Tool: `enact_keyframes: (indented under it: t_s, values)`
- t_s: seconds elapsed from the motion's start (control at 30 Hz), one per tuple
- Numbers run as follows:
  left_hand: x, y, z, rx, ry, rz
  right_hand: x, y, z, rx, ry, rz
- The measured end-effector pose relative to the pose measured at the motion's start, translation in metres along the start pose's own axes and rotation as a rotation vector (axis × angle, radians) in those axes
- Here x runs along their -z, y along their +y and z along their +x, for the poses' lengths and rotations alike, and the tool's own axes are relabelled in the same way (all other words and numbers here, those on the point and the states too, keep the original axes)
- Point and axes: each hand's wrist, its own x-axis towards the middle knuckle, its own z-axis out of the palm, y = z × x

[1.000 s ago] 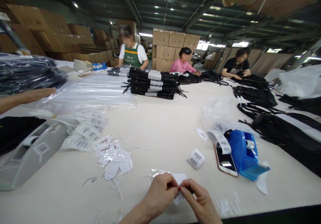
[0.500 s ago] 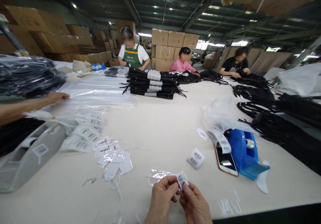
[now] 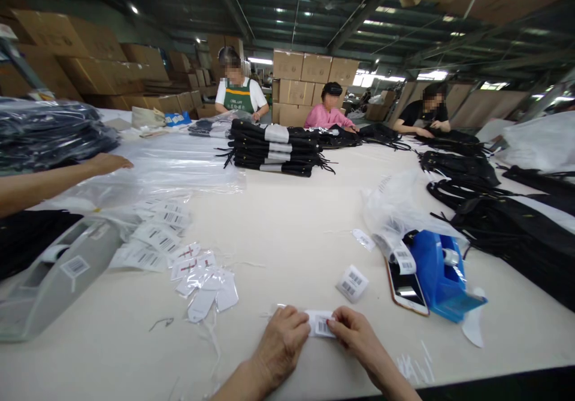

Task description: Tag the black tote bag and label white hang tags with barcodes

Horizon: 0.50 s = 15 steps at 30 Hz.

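A white hang tag (image 3: 316, 316) lies low at the table's near edge, with a barcode sticker (image 3: 322, 325) on its right part. My left hand (image 3: 284, 336) is closed over the tag's left end, its fingers curled and pressed together. At the sticker's right edge my right hand (image 3: 353, 332) pinches with thumb and forefinger. Clear plastic shows just behind my left hand. A small block of barcode labels (image 3: 352, 283) sits beyond my right hand. Plastic-covered tags (image 3: 211, 281) are spread to the left, some with white strings.
On the right are a blue tape dispenser (image 3: 438, 275), a phone (image 3: 408, 293) and a roll of labels. A grey dispenser (image 3: 67, 275) stands left, near another person's arm (image 3: 58, 179). Stacked black goods (image 3: 272, 149) lie farther back, with several co-workers around the table.
The barcode sticker has gone from being held up between my fingertips to lying flat on the hang tag. My hands have moved lower and apart. The co-worker's arm at left reaches slightly farther right.
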Motion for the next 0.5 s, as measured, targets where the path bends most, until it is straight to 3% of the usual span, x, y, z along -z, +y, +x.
enact_keyframes:
  t_s: [0.2,0.5]
  values:
    - [0.0,-0.001,-0.003,0.006,-0.023,0.012,-0.001,-0.003,0.012,-0.039,-0.059,-0.125]
    - [0.004,0.003,-0.002,0.014,-0.08,0.058,-0.003,-0.013,0.012,-0.069,-0.027,-0.161]
